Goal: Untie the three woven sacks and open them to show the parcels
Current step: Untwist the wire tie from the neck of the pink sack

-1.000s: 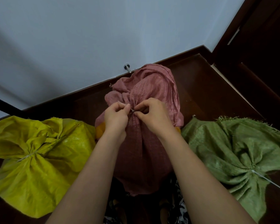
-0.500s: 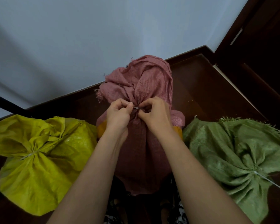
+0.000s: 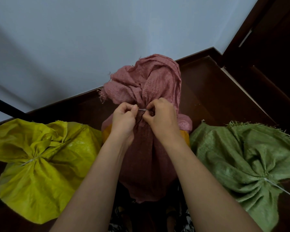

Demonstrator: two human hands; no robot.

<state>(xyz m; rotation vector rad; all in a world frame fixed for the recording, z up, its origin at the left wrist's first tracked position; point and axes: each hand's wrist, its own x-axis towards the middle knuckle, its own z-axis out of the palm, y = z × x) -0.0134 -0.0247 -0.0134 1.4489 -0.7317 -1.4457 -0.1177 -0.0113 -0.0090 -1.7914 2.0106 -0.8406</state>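
Left hand [image 3: 123, 118] and right hand [image 3: 161, 118] both pinch the thin white tie cord [image 3: 142, 109] at the gathered neck of the pink woven sack [image 3: 146, 148]. A short length of cord now shows stretched between the fingertips; a second ago they met with almost none visible, so the knot seems to be loosening. The sack's bunched top also stands taller than before. It stands mid-floor near the skirting; the yellow woven sack [image 3: 40, 173] toward the floor's left edge and the green woven sack [image 3: 241, 158] toward its right are still tied. The knot itself is hidden by fingers. No parcels visible. An orange patch [image 3: 107, 133] beside the pink sack is unidentifiable.
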